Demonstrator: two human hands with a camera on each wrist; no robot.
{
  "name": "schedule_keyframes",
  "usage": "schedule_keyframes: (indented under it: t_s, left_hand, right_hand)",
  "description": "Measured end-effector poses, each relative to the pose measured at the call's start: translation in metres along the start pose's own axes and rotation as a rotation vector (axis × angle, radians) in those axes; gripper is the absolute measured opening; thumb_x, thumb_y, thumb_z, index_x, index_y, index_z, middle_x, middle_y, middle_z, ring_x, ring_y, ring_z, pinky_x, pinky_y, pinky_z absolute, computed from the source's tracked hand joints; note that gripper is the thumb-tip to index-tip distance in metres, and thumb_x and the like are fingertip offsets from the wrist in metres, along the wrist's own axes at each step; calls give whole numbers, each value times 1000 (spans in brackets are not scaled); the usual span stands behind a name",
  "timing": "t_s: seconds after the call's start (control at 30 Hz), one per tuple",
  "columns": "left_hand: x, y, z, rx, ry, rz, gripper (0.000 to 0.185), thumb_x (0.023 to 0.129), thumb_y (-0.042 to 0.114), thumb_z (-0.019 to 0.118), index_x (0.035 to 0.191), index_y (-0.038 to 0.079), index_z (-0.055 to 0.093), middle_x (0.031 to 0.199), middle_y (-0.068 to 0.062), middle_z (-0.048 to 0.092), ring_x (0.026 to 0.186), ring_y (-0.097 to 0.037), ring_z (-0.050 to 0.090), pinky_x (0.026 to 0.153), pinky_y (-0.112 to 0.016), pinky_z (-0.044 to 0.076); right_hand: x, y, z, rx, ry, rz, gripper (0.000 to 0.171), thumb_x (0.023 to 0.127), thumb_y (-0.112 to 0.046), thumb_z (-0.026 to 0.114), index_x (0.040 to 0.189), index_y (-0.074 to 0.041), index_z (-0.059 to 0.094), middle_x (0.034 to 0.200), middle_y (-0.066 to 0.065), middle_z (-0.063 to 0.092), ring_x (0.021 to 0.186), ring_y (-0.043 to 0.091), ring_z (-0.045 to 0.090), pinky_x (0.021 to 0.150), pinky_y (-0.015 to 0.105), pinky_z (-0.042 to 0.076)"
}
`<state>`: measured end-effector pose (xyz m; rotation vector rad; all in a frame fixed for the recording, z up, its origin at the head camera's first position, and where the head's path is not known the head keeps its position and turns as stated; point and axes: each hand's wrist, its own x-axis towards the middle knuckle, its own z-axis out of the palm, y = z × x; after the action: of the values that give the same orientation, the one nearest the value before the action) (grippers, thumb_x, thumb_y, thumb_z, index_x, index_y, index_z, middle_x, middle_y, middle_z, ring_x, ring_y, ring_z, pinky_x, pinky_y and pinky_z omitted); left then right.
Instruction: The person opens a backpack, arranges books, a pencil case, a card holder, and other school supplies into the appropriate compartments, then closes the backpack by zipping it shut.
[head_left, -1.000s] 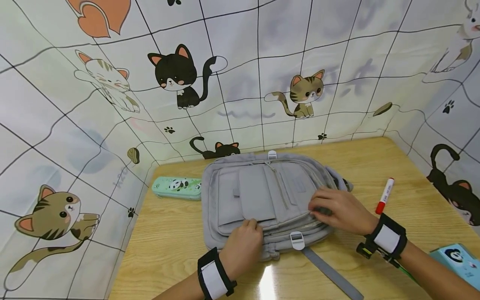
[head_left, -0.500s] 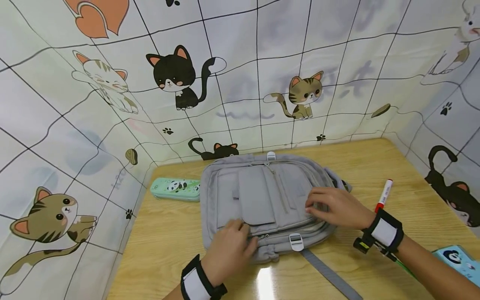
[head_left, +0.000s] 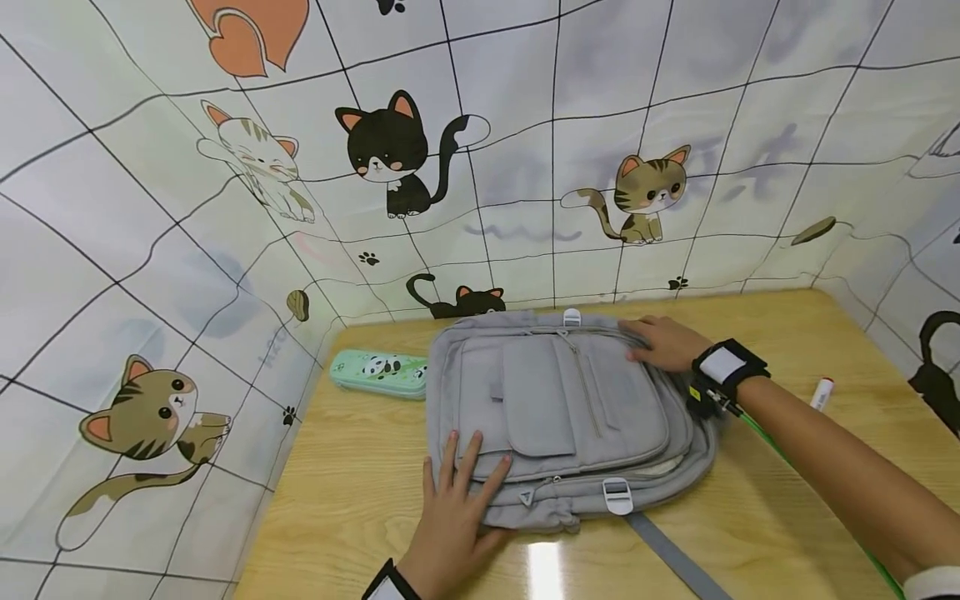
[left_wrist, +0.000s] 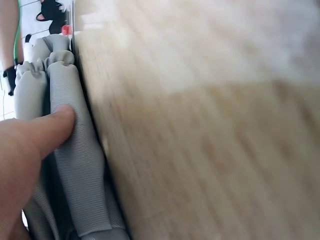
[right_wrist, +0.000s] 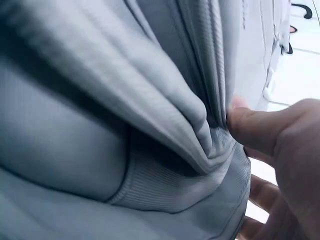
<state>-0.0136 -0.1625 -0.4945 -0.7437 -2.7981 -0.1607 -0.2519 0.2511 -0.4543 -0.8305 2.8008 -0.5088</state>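
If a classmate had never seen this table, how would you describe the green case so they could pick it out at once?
On the wooden table lies a large grey backpack. In the head view, look just left of its far half for a long, rounded case. Mint-green with panda pictures, it differs from the plain grey backpack and the slim white marker.

Head cam faces fwd/down from above — wrist cams v. close, L along, R into, the shared grey backpack [head_left: 540,404].
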Motion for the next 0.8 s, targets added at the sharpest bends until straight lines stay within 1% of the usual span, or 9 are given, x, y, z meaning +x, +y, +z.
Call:
schedule_keyframes:
  t_s: [0.07,0.13,0.3,0.43,0.53,0.6,0.67,0.7,0.8]
  left_hand:
    - [3,-2,4,-7,10,22,101,82,66,81,167,34,37,176,-17,25,159,-54,23,106,-84,36]
    - [9,-8,4,-28,-5,49,101,82,64,83,167,36,35,177,-16,23,160,-53,21,108,-84,34]
    - [31,-36,0,-92,-100,149,98,85,55,85,167,37,34,178,-13,19,162,-51,16,109,-86,32]
    - [52,-67,-7,-139,-160,231,98,83,34,91,166,32,39,178,-14,20,162,-51,16,111,-86,30]
    - [66,-89,-7,-148,-184,267,101,79,17,93,165,28,41,178,-16,20,162,-51,17,114,-84,28]
    - [72,-99,-7,-162,-193,278,103,77,8,93,164,27,42,177,-17,20,162,-51,17,115,-84,26]
    - [76,-102,-5,-164,-185,273,104,76,5,92,164,26,42,177,-18,19,161,-52,17,115,-85,26]
    - [77,-100,-5,-169,-172,262,103,76,3,92,164,25,43,177,-19,20,161,-52,18,114,-85,26]
    - [73,-76,-11,-200,-139,176,99,77,-1,88,164,19,43,175,-24,21,159,-56,19,112,-87,27]
  right_hand:
    - [-10,1,-1,-10,10,23,63,104,-29,68,154,6,49,146,41,53,132,65,50,106,73,44]
    - [-20,2,-2,-37,16,53,62,104,-30,69,153,3,52,144,38,56,130,62,53,103,71,46]
    - [-48,1,-1,-92,7,147,64,103,-35,70,151,4,53,138,35,60,123,56,60,95,66,53]
    - [-72,-11,4,-93,-19,208,66,102,-38,71,147,7,55,134,36,61,116,52,66,90,62,56]
    - [-91,-24,11,-105,-4,205,64,101,-38,72,140,10,58,123,34,65,100,44,71,79,55,59]
    - [-102,-33,16,-121,24,196,61,101,-38,73,136,10,60,114,31,66,89,36,71,70,50,59]
    - [-111,-38,18,-136,51,178,57,101,-37,72,132,10,61,106,27,65,78,29,69,62,46,56]
    - [-115,-40,17,-136,50,180,55,101,-37,72,130,8,62,105,26,65,76,27,68,60,44,55]
    - [-124,-35,6,-110,-2,218,55,102,-41,70,130,6,63,111,27,68,83,31,71,64,47,57]
